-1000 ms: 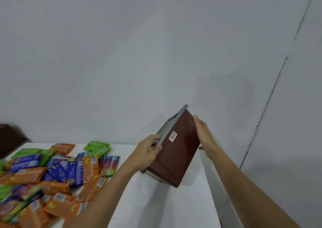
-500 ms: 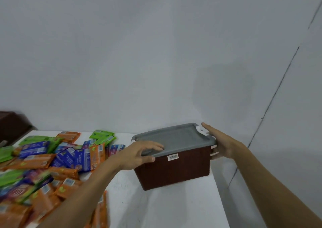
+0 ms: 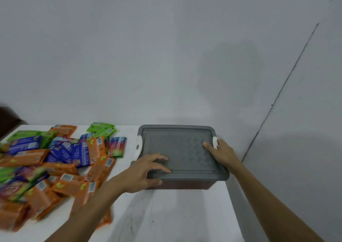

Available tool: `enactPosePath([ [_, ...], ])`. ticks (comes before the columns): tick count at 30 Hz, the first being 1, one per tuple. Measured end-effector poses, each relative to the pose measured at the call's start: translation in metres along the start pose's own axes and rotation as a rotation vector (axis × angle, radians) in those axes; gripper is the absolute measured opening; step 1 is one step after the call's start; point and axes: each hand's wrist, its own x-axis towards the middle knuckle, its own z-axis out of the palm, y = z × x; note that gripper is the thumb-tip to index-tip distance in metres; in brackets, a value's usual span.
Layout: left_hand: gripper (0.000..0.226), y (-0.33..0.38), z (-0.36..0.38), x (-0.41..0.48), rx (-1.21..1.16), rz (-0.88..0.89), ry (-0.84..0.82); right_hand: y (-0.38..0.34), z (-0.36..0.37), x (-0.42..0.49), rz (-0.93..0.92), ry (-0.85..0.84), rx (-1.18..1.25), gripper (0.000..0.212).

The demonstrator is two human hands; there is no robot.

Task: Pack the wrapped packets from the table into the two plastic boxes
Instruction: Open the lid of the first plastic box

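Box (image 3: 185,184) lowered; left hand (image 3: 146,171) grips lid (image 3: 181,149) corner, right hand (image 3: 222,153) flat atop; contents hidden

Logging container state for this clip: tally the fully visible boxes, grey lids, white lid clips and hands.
Brown box: 1
Grey lid: 1
White lid clips: 2
Hands, left hand and right hand: 2
Total: 6
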Motion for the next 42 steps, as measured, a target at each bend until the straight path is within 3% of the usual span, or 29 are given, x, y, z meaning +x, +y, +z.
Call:
enactPosePath([
  [3, 0.040, 0.004, -0.003, 0.004, -0.052, -0.043, 0.093, 0.003, 0.005, 0.001, 0.003, 0.036, -0.019, 0.060],
  [6, 0.038, -0.002, -0.004, 0.015, 0.042, -0.132, 0.440, 0.005, 0.009, 0.000, 0.002, 0.060, -0.027, 0.062],
  [9, 0.045, -0.016, -0.007, 0.026, 0.149, -0.427, 0.680, 0.007, 0.016, -0.001, -0.006, 0.079, -0.021, 0.061],
  [13, 0.053, -0.025, -0.010, 0.032, 0.063, -0.664, 0.681, 0.009, 0.020, -0.004, -0.024, 0.108, 0.008, 0.056],
  [19, 0.043, -0.021, -0.008, 0.029, 0.065, -0.716, 0.718, 0.010, 0.018, -0.005, -0.054, 0.131, 0.077, 0.047],
  [23, 0.033, -0.016, -0.008, 0.032, 0.248, -0.718, 0.665, 0.020, 0.009, 0.002, 0.020, 0.056, 0.248, 0.063],
  [25, 0.032, -0.018, -0.008, 0.033, 0.224, -0.741, 0.693, 0.024, 0.008, 0.002, 0.022, 0.018, 0.308, 0.066],
  [30, 0.035, -0.017, -0.013, 0.028, -0.019, -0.787, 0.748, 0.026, 0.007, -0.006, 0.016, -0.009, 0.436, 0.052],
  [34, 0.027, -0.018, -0.016, 0.024, -0.557, -0.765, 0.821, 0.042, 0.014, -0.007, 0.049, -0.077, 0.642, 0.063],
  [37, 0.024, -0.018, -0.018, 0.023, -0.925, -0.844, 0.819, 0.048, 0.024, -0.009, 0.059, -0.077, 0.720, 0.059],
  [40, 0.020, -0.020, -0.018, 0.018, -1.138, -0.937, 0.766, 0.045, 0.026, -0.008, 0.063, -0.008, 0.653, 0.063],
  [42, 0.024, -0.025, -0.015, 0.015, -1.141, -0.926, 0.730, 0.041, 0.020, -0.009, 0.026, 0.071, 0.543, 0.058],
])
